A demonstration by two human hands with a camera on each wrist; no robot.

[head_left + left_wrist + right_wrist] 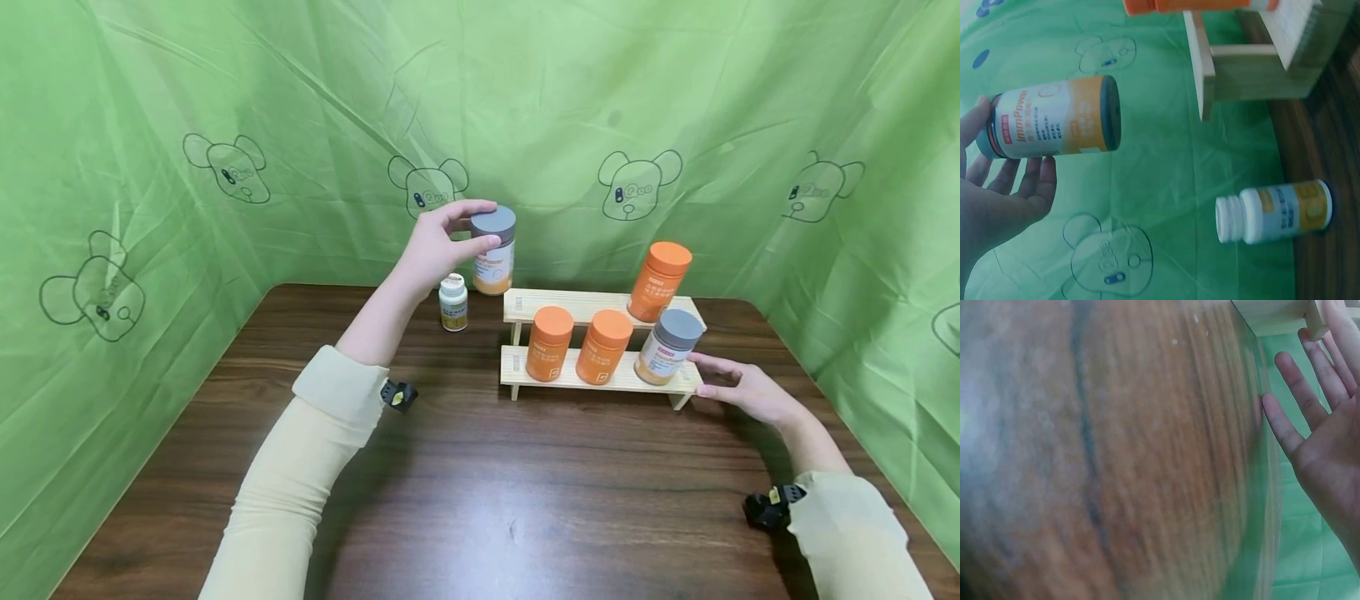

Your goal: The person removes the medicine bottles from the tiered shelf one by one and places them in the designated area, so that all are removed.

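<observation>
My left hand grips a grey-lidded supplement jar around its lid, thumb on the near side. In the left wrist view the jar hangs upright off the table, beside the upper tier's left end. Just left of it, a small white bottle stands on the table. My right hand is at the right end of the two-tier wooden rack, its fingers fairly straight and fingertips at the lower board's end. In the right wrist view, the fingers are spread by the rack's corner.
The lower tier bears two orange jars and another grey-lidded jar. One orange jar stands at the upper tier's right. Green cloth hangs behind and beside the dark wooden table.
</observation>
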